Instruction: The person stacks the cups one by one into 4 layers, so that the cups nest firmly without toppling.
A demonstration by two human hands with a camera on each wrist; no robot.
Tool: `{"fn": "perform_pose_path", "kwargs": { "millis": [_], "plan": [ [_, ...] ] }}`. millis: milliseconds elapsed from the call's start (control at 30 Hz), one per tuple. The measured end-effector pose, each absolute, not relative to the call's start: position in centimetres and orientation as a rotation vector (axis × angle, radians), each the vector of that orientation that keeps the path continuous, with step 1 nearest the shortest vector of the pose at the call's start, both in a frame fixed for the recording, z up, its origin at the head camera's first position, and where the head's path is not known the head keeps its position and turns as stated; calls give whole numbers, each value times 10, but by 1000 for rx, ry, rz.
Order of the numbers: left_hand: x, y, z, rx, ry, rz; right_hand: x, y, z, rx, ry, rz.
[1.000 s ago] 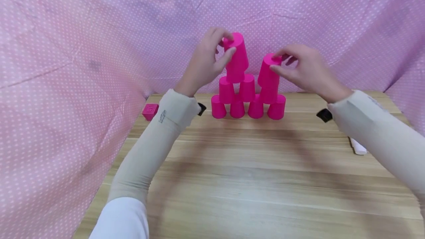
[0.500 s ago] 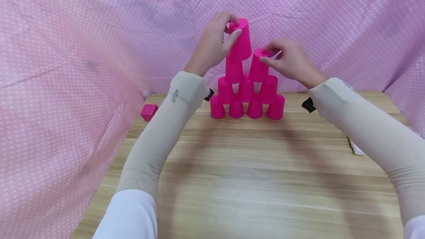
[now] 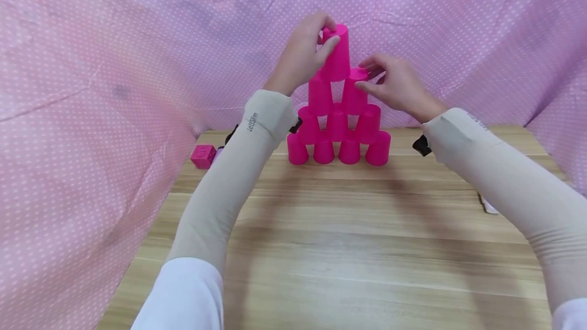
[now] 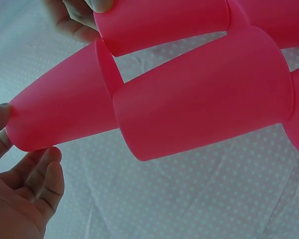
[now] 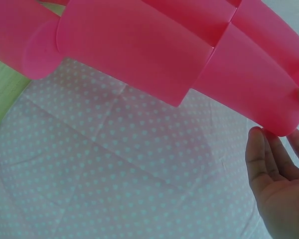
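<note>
Bright pink upside-down cups stand in a tiered pyramid, with a row of several cups (image 3: 349, 153) at its base. At the peak, my left hand (image 3: 302, 52) pinches the single top cup (image 3: 339, 60) near its closed end. Its lower rim meets the left third-tier cup (image 4: 199, 94) in the left wrist view. One tier down, my right hand (image 3: 398, 85) holds the right third-tier cup (image 3: 355, 98) by its upper end, thumb in front and fingers behind. In the right wrist view that cup (image 5: 249, 82) rests on the cup below (image 5: 134, 50).
A pink cube (image 3: 202, 157) lies at the table's left edge, near a purple and black item partly hidden by the left forearm. A white object (image 3: 489, 207) shows beside the right forearm. Polka-dot cloth (image 3: 137, 39) hangs around the wooden table (image 3: 321, 248).
The right-hand cup has moved left and down to sit beside the left third-tier cup. The left hand has raised its cup and shifted it right, over the two.
</note>
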State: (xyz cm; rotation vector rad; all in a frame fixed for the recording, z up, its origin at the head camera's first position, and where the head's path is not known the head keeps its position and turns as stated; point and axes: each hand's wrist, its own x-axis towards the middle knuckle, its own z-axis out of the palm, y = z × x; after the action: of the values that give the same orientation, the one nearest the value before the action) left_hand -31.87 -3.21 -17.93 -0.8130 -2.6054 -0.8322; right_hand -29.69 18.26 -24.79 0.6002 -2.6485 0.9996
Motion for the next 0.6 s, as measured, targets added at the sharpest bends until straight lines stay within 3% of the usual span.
{"fn": "perform_pose_path", "kwargs": {
  "millis": [367,600],
  "plan": [
    [-318,-33,-181,-742,-2632,-829,-296,181,-248,630,-2645,1033],
    [-295,-58,-190,-806,-2567,-598,-275,194,-250,623,-2592,936]
  ]
}}
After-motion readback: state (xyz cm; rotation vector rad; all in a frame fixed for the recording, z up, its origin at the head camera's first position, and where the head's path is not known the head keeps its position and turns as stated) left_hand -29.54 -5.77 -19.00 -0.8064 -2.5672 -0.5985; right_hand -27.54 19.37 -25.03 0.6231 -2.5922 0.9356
